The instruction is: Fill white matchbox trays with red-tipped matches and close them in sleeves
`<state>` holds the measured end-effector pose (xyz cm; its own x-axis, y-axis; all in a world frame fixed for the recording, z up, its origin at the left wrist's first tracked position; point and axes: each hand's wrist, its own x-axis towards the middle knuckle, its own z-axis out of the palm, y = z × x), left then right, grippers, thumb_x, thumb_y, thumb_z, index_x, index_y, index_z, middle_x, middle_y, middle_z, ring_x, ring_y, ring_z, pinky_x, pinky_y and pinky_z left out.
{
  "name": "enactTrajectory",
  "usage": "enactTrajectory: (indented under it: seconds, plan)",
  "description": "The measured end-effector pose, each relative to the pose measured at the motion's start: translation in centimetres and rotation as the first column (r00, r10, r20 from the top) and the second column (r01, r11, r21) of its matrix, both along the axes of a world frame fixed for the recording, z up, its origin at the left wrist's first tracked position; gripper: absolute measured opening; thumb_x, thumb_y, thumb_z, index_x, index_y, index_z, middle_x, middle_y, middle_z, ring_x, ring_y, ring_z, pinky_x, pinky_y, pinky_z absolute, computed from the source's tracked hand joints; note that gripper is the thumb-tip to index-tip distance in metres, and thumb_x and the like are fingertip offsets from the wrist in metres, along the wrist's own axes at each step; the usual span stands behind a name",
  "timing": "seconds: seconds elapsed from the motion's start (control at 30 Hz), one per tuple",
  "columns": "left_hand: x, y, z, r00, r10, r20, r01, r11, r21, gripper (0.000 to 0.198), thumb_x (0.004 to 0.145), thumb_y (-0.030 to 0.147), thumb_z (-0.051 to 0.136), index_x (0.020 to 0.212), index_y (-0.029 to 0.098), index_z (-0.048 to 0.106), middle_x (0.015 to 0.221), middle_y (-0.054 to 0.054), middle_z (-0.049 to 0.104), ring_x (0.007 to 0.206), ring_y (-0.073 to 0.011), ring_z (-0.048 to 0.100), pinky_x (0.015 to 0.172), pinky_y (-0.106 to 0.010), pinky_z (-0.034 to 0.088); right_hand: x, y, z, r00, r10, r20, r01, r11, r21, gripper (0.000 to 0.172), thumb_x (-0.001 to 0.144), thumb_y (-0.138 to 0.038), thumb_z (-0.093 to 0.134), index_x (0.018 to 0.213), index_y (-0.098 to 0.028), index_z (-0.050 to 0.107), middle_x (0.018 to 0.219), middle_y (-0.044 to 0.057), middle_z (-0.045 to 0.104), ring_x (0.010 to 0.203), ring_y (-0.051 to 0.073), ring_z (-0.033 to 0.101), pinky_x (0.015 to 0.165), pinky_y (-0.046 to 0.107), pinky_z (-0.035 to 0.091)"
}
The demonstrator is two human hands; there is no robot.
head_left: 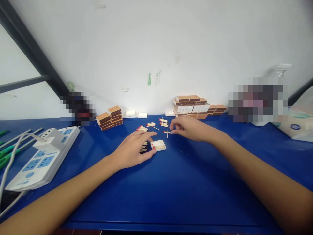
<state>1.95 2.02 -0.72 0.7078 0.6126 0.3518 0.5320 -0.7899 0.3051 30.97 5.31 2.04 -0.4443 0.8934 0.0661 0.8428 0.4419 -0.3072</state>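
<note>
My left hand (133, 147) is at a white matchbox tray (161, 143), its thumb and fingers gripping the left end while the index finger extends past the back edge. Several red-tipped matches (158, 148) lie inside the tray. Beyond it, my right hand (183, 127) pinches the plain end of a match (166, 132), which crosses a second match (167, 135). Small heaps of matches (151, 124) are spread on the blue table behind the tray. More matches (144, 147) show partly under my left hand.
Stacked brown matchboxes (111, 119) stand at the back left, with a larger stack (192, 106) at the back right. White trays (142, 115) lie by the wall. A power strip (46, 160) with a white cable is at left, and a plastic package (298, 120) at right.
</note>
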Motion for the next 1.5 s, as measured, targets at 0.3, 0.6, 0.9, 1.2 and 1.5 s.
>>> enactTrajectory:
  seconds: [0.3, 0.6, 0.9, 1.2, 1.5]
  plan:
    - [0.1, 0.0, 0.1, 1.000, -0.008, 0.007, 0.008, 1.000, 0.014, 0.053, 0.096, 0.038, 0.067, 0.145, 0.028, 0.049, 0.115, -0.004, 0.075, 0.117, -0.0259, 0.066, 0.107, -0.049, 0.053, -2.6, -1.0, -1.8, 0.973, -0.216, 0.076, 0.209, 0.974, 0.090, 0.028, 0.097, -0.046, 0.061, 0.088, -0.019, 0.063, 0.092, 0.009, 0.071, 0.078, 0.021, 0.062, 0.064, 0.032, 0.037]
    - [0.1, 0.1, 0.0, 1.000, 0.006, -0.018, -0.007, 1.000, -0.007, 0.053, 0.098, 0.043, 0.066, 0.146, 0.027, 0.048, 0.116, -0.003, 0.076, 0.122, -0.0262, 0.065, 0.116, -0.053, 0.046, -2.5, -1.5, -0.8, 0.985, -0.124, 0.121, 0.124, 0.992, 0.008, 0.021, 0.106, -0.029, 0.049, 0.096, -0.016, 0.062, 0.105, 0.015, 0.071, 0.090, 0.024, 0.065, 0.073, 0.033, 0.043]
    - [0.1, 0.0, 0.2, 1.000, -0.019, 0.004, 0.019, 1.000, -0.001, 0.057, 0.096, 0.037, 0.068, 0.147, 0.027, 0.045, 0.117, -0.004, 0.075, 0.122, -0.0271, 0.065, 0.110, -0.051, 0.051, -5.1, -4.1, -0.8, 0.986, 0.165, 0.015, -0.165, 0.986, 0.018, 0.013, 0.106, -0.024, 0.052, 0.099, -0.017, 0.061, 0.103, 0.009, 0.069, 0.084, 0.019, 0.061, 0.073, 0.031, 0.043]
    - [0.2, 0.0, 0.0, 1.000, -0.023, 0.011, 0.023, 1.000, 0.009, 0.057, 0.095, 0.037, 0.069, 0.146, 0.026, 0.046, 0.117, -0.003, 0.075, 0.120, -0.0264, 0.065, 0.109, -0.050, 0.051, -4.1, -2.2, -1.7, 0.990, 0.068, -0.125, -0.049, 0.988, 0.148, 0.012, 0.102, -0.030, 0.062, 0.095, -0.020, 0.065, 0.093, 0.004, 0.068, 0.080, 0.018, 0.060, 0.069, 0.030, 0.040]
    - [0.2, -0.1, 0.3, 1.000, -0.001, -0.002, 0.001, 1.000, -0.023, 0.055, 0.096, 0.039, 0.067, 0.146, 0.027, 0.047, 0.116, -0.003, 0.074, 0.121, -0.0265, 0.064, 0.109, -0.050, 0.051, -2.7, 2.9, -4.5, 0.974, -0.184, -0.130, 0.211, 0.948, 0.237, 0.021, 0.097, -0.038, 0.069, 0.098, -0.017, 0.068, 0.103, 0.009, 0.069, 0.093, 0.022, 0.065, 0.082, 0.033, 0.046]
